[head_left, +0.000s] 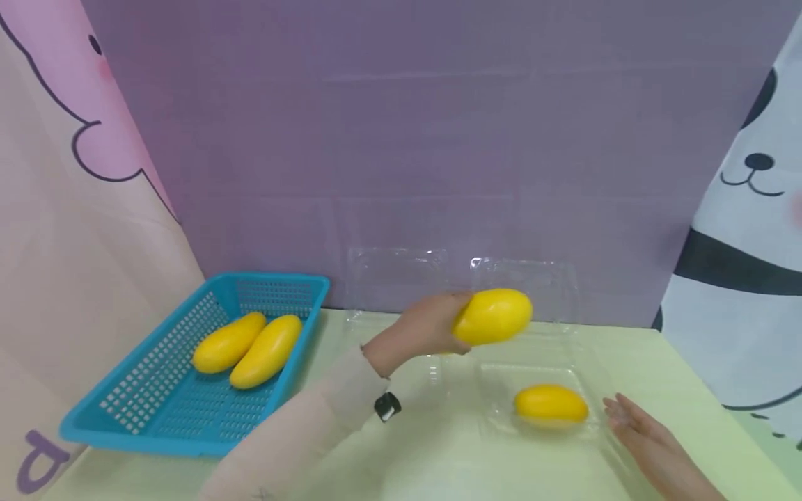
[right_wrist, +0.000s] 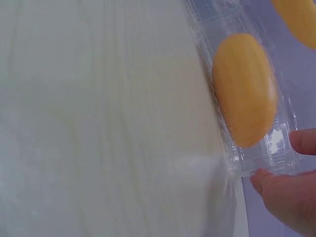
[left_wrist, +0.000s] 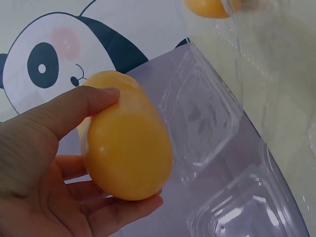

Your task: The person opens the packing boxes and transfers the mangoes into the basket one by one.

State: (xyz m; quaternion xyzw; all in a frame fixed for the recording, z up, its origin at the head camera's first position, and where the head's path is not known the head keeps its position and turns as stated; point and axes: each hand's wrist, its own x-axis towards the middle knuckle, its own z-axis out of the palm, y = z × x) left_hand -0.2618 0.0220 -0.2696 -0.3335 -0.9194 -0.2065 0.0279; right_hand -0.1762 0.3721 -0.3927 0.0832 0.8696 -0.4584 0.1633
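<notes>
My left hand (head_left: 432, 323) grips a yellow mango (head_left: 495, 316) in the air, above and behind the clear plastic box (head_left: 491, 410) on the right. In the left wrist view, the thumb lies over the mango (left_wrist: 128, 148) and the fingers curl beneath it. A second mango (head_left: 551, 403) lies in that box. My right hand (head_left: 651, 438) is at the box's right side, fingers extended. The right wrist view has its thumb and a finger by the box's end; whether they touch the rim is unclear. A yellow sliver shows under the left hand, mostly hidden.
On the left stands a blue plastic basket (head_left: 182, 424) with two mangoes (head_left: 266, 351) inside. Two clear lids (head_left: 397, 278) stand up at the back against the purple cloth (head_left: 426, 139). Another clear box (head_left: 432, 376) is partly behind the left arm. Printed cloths hang at both sides.
</notes>
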